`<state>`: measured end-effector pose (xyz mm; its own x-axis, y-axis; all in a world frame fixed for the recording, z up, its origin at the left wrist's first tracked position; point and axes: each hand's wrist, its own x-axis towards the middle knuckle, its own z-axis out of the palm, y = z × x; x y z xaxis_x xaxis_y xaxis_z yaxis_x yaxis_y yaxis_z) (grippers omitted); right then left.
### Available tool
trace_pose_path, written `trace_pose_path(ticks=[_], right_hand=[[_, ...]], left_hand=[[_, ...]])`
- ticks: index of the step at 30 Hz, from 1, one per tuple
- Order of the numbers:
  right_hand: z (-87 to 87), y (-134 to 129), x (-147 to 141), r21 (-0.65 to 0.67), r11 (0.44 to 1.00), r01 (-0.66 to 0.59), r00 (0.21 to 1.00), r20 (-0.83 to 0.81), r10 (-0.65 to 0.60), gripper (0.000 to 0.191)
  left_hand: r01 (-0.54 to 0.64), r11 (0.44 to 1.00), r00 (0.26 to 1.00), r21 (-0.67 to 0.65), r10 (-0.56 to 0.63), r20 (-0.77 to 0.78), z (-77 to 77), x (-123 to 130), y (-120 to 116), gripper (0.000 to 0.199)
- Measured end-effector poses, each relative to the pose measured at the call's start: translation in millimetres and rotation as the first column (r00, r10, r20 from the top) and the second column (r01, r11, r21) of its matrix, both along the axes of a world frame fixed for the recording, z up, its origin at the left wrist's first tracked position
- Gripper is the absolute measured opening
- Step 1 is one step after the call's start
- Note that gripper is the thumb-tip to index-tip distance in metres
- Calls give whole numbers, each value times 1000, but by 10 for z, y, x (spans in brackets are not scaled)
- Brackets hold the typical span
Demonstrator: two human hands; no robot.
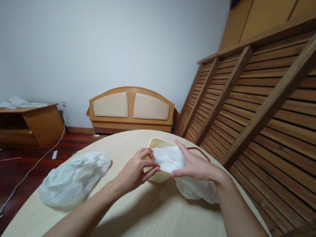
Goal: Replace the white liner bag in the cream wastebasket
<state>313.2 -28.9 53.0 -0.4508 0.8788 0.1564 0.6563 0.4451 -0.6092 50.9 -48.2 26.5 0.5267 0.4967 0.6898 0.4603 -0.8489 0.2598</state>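
Observation:
A pale yellow box [159, 177] with rounded corners stands on the round table [191, 229], with white plastic film [169, 157] inside it. At its left side, my left hand [140, 166] has its fingers bent together at the rim and pinches something I cannot make out. My right hand [194, 163] spans the box's right end, thumb and fingers spread around the rim, holding the box. Under my right wrist lies a crumpled white plastic bag [197, 189], partly hidden.
Another white plastic bag [75, 177] lies on the table's left side. A brown cord or handle [200, 150] curves behind my right hand. Wooden slatted panels [262, 107] lean close along the right. A low cabinet [43, 124] stands at the left.

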Motion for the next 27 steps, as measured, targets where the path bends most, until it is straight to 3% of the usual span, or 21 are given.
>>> trace_pose_path(ticks=[5, 10, 15, 19, 24, 27], right_hand=[[93, -105, 46, 33, 999, 1, 998, 62, -3, 110], [189, -167, 39, 117, 992, -38, 993, 111, 25, 66], [269, -168, 35, 186, 977, -100, 990, 114, 80, 37], [317, -175, 23, 227, 973, -49, 997, 73, 34, 30], [383, -218, -17, 343, 939, 28, 992, -122, 15, 38], [405, -215, -25, 361, 928, 94, 978, -207, -19, 33]], left_hand=[[-23, 1000, 1000, -13, 23, 17, -26, 27, 13, 16], [-40, 997, 997, -61, 43, 59, -38, 16, 32, 12], [-64, 989, 994, -132, 75, 80, -64, -1, 64, 14], [-60, 988, 993, -143, 74, 96, -73, 6, 73, 15], [-55, 993, 988, -105, 70, 141, -66, 18, 59, 19], [-72, 994, 988, -82, 82, 130, -77, 24, 61, 17]])
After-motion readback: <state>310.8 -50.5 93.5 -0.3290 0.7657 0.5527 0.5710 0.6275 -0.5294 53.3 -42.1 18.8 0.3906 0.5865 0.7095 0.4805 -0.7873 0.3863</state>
